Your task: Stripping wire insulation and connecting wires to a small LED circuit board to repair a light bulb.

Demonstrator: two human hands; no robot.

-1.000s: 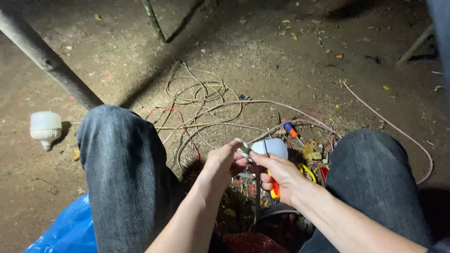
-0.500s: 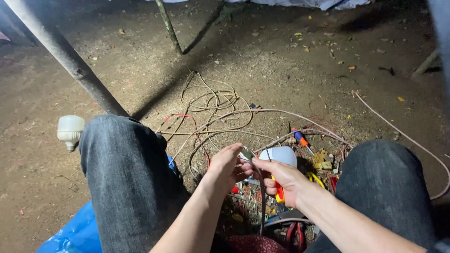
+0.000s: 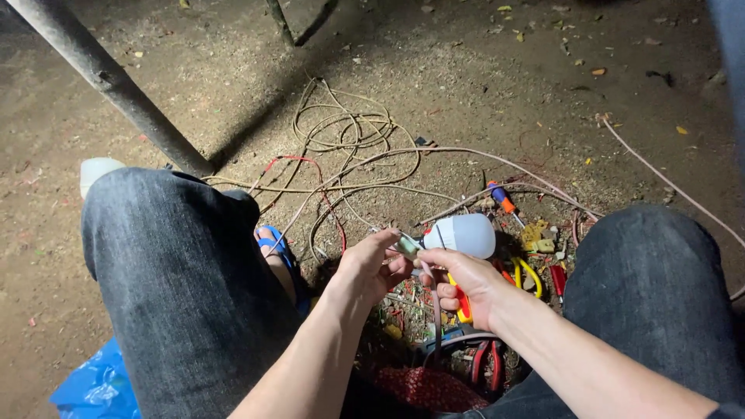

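1. Against the earlier frames, both hands are seen a little lower between the knees; the second white bulb [image 3: 99,169] at the left knee is now mostly hidden.
2. The left hand [image 3: 369,268] is pinched narrow on the small greenish fitting [image 3: 409,247] at the bulb's base.
3. The right hand [image 3: 466,283] is closed around a dark cable [image 3: 436,318], its fingertips at the fitting.
4. The white LED bulb [image 3: 466,235] is held above the dirt ground [image 3: 481,101], dome pointing right, over scattered tools; a tangle of wires [image 3: 349,140] lies beyond.
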